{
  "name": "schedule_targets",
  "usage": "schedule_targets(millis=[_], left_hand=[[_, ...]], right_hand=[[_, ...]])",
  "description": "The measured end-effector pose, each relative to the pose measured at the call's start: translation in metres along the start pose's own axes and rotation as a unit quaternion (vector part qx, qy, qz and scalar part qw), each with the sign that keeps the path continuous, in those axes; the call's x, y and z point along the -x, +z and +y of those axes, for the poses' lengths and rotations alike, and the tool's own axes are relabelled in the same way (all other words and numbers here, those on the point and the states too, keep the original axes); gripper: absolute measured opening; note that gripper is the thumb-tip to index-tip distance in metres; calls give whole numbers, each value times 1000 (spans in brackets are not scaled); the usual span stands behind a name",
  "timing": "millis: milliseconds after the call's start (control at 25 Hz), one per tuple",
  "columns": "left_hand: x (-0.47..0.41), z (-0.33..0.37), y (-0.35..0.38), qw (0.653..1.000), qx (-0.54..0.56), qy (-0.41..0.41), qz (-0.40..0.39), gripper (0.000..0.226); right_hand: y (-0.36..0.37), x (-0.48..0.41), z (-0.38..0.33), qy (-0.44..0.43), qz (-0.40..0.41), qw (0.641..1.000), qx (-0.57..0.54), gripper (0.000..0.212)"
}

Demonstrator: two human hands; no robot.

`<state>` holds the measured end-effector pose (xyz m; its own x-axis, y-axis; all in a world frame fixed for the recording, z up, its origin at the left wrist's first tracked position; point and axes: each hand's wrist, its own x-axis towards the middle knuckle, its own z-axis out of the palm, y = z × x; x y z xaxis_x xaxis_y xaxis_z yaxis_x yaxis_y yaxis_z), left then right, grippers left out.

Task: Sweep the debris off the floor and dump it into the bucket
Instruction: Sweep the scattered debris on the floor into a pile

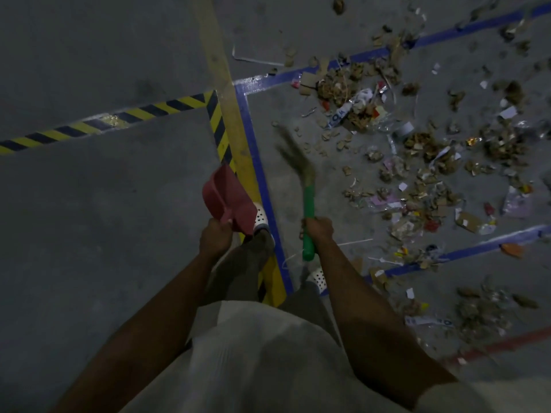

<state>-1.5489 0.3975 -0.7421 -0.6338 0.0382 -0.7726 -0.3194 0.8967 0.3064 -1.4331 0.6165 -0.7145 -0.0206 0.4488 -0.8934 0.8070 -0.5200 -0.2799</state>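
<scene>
A: Head view, nearest first. Pale shirt front, two bare forearms reaching down. Left grip [215,235] is curled round the handle of a red dustpan [228,198], which hangs above the floor [104,204], mouth pointing away. Carried idle, I judge, ready for when a pile forms.

B: The other one?

A: Right grip [319,228] is wrapped tight round the green handle of a short broom [308,204], partway along, with the butt end poking out behind the fist. Bristles [293,153] are blurred, angled forward-left, near the blue tape line [256,150]. Can't tell if they touch the floor.

B: Feet?

A: White perforated shoes [261,217], one beside the pan on the tape, one below the broom butt. Stance sits at the tidy edge, litter all to the right.

B: Debris?

A: Debris [417,144] lies beyond the bristles and off right: cardboard scraps, paper, wrappers, plastic film. It is scattered wide, thickest ahead by the far blue line. None visible in the pan.

B: Bucket?

A: Not in frame. Sweeping is barely begun, by my reckoning. Gathering the scatter into one heap comes before any scooping.
</scene>
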Motion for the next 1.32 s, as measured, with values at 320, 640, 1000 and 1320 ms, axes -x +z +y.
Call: schedule_targets(millis=[320,640,1000,1320], left_hand=[[-52,57,-59,997,-48,49,-17,48],[-52,80,-74,999,-31,26,-14,49],[-90,101,-66,998,-56,12,18,44],[-118,213,-48,998,-50,35,-19,48]], right_hand=[[56,119,-19,-23,-55,995,-81,22],[72,54,-100,-10,-190,981,46,17],[38,-74,-140,-3,-12,999,-42,9],[42,11,-139,-15,-31,973,-230,29]])
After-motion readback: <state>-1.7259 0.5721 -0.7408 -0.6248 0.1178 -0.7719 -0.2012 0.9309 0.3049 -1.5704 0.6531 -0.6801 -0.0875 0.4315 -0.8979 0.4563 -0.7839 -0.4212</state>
